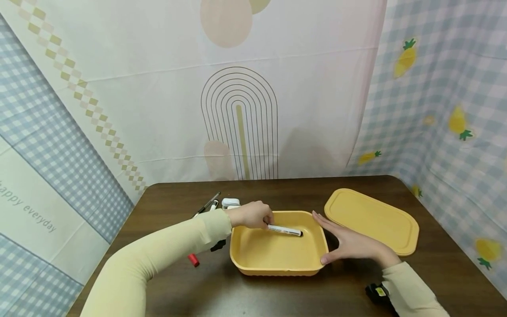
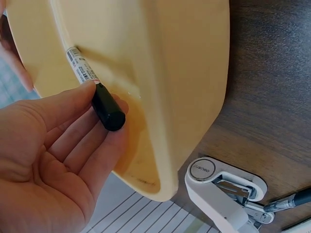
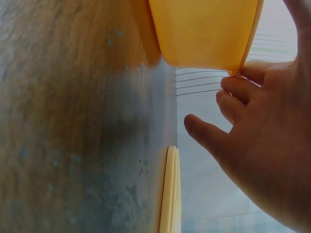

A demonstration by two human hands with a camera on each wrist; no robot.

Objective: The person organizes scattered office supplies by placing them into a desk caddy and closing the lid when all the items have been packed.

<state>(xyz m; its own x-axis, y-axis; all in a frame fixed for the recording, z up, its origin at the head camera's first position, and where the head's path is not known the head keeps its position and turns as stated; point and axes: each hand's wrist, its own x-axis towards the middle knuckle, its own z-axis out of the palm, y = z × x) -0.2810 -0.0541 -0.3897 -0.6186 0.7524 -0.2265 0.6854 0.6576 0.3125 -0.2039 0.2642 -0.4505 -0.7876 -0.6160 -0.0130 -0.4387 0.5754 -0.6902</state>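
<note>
My left hand [image 1: 253, 215] pinches a white marker [image 1: 284, 230] by its black cap [image 2: 108, 109], between thumb and fingers. The marker slants down into a yellow plastic container [image 1: 277, 257], its far end close to the inner wall in the left wrist view. At the container's right side is my right hand [image 1: 348, 242], thumb and fingers spread along the rim. From the right wrist view, fingertips [image 3: 235, 87] meet the rim while another finger [image 3: 199, 127] stands apart from it. Inside the container, only the marker shows.
A yellow lid [image 1: 372, 222] lies flat on the dark wooden table [image 1: 210, 295] at the right. Left of the container are a white stapler [image 2: 218, 194], a dark pen [image 1: 207, 204] and a red-ended item [image 1: 193, 259], partly covered by the left sleeve. Patterned cloth [image 1: 309, 110] hangs behind.
</note>
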